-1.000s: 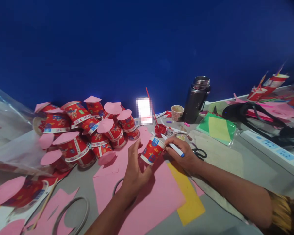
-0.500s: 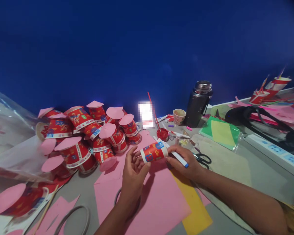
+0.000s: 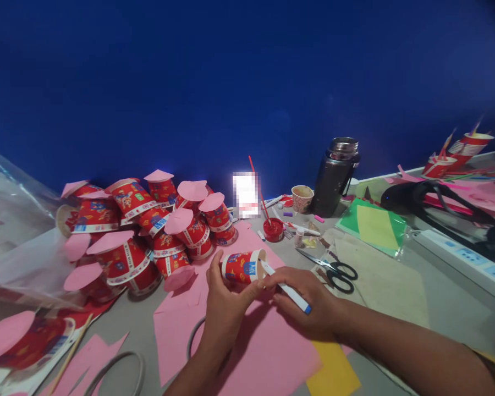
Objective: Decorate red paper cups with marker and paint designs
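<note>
A red paper cup with blue and yellow print lies on its side in the air, my left hand closed around it from below and the left. Its open rim faces right. In my right hand is a white marker with a blue end, held like a pen, its tip close to the cup's rim; whether it touches I cannot tell. Below both hands lies a large pink paper sheet, with a yellow sheet partly under it.
Red cups with pink paper tops are piled at the left. Black-handled scissors, a red paint pot with a stick, a paper cup and a dark thermos stand or lie beyond my right hand. A power strip lies far right.
The cup has turned so its open rim faces right, and it sits slightly lower and further left. My right hand has brought the marker's tip to the rim.
</note>
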Demonstrator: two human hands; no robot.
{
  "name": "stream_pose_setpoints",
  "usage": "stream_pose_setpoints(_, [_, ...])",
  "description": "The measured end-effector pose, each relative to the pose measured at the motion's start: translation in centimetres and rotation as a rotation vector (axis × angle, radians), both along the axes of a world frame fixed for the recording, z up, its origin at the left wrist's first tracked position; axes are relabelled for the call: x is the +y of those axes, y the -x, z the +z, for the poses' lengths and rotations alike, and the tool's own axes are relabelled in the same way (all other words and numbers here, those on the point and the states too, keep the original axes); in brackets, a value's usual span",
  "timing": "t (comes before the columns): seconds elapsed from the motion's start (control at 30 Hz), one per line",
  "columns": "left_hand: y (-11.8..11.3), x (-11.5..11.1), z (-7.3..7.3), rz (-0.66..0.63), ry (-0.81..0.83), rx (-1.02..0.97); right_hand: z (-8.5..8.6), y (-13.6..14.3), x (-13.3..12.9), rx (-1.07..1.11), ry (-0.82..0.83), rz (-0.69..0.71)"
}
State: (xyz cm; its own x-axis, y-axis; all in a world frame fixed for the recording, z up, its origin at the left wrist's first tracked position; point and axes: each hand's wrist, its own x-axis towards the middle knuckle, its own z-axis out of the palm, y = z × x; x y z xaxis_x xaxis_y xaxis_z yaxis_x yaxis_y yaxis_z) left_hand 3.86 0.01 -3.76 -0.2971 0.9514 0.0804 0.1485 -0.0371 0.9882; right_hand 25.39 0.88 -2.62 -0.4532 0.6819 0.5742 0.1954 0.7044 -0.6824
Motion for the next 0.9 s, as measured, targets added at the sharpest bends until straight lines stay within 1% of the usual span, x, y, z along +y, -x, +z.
stream_pose_setpoints(0.07, [-0.4,0.1,0.8,0.015,0.08,-0.058,-0.1,0.0,-0.2,-0.002,0.014,0.01])
stream_pose_setpoints(0.13, [-0.8,0.2,1.6,0.009,0.093,-0.123,-0.1,-0.1,-0.3,-0.007,0.072,0.008])
stream_pose_setpoints(0.2, [-1.0,0.2,2.5,0.024,0.076,-0.155,0.1,-0.3,-0.4,0.001,0.173,0.035])
stream_pose_setpoints(0.27, [-1.1,0.1,3.3,0.059,0.039,-0.133,0.2,-0.8,-0.1,0.031,0.237,0.063])
stream_pose_setpoints(0.3, [-1.0,0.1,3.7,0.076,0.023,-0.098,0.3,-1.0,0.2,0.054,0.231,0.054])
stream_pose_setpoints(0.37, [-0.8,-0.1,3.9,0.094,0.005,0.007,0.2,-1.5,1.1,0.095,0.157,-0.03])
stream_pose_setpoints(0.4, [-0.6,-0.1,3.8,0.082,-0.004,0.069,0.1,-1.7,1.6,0.113,0.113,-0.101])
stream_pose_setpoints(0.47, [-0.1,-0.1,3.1,0.027,-0.05,0.194,-0.3,-2.0,2.6,0.114,0.044,-0.249])
stream_pose_setpoints(0.53, [0.4,0.1,2.1,-0.038,-0.151,0.297,-0.9,-2.0,3.4,0.033,-0.033,-0.331])
stream_pose_setpoints(0.6, [0.7,0.4,1.1,-0.041,-0.252,0.35,-1.6,-1.9,3.7,-0.128,-0.105,-0.309])
stream_pose_setpoints(0.67, [0.8,0.7,0.6,-0.012,-0.283,0.353,-2.1,-1.9,3.7,-0.301,-0.106,-0.25])
stream_pose_setpoints(0.8, [0.4,0.9,0.7,0.024,-0.198,0.238,-2.2,-2.0,3.7,-0.576,-0.021,-0.179])
stream_pose_setpoints(0.9, [0.6,1.2,0.3,0.015,-0.142,0.123,-1.8,-1.7,3.7,-0.72,-0.013,-0.198])
